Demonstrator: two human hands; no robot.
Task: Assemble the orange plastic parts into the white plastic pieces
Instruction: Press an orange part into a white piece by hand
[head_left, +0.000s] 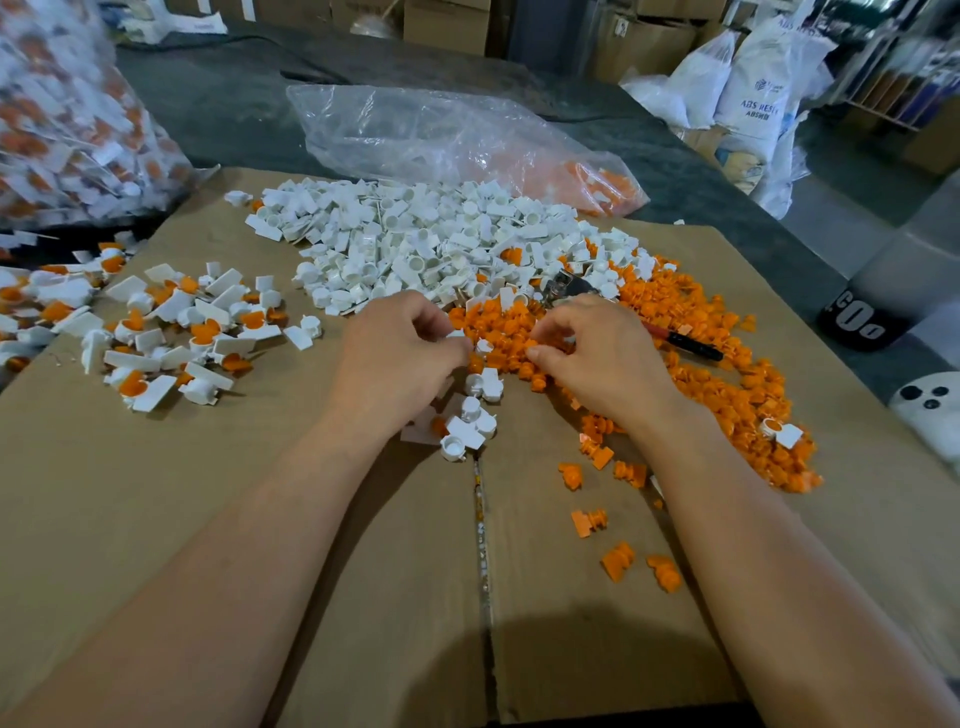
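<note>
The white pieces (431, 244) lie in a big loose heap at the far middle of the cardboard sheet (260, 519). Each one is small, with a round open cup joined to a flat rectangular tab. The orange parts (696, 364) make a second heap just to the right of it, and the two heaps touch and mix where they meet. The orange parts are short ribbed plugs with a flat square end; several lie alone nearer to the person. On the left there is a group of joined pieces (171, 332), white with orange filling the cup.

The left hand (400, 353) has its fingers curled together, and the thumb and fingertips pinch a small white piece (456, 334). The right hand (597, 353) is just beside it, fingers bent and close together over the orange heap; I cannot tell if they hold a part. A few white pieces lie under and between the hands. A tool with a dark handle (680, 340) rests on the orange heap behind the right hand. A clear plastic bag (441, 135) lies beyond the heaps.
</note>
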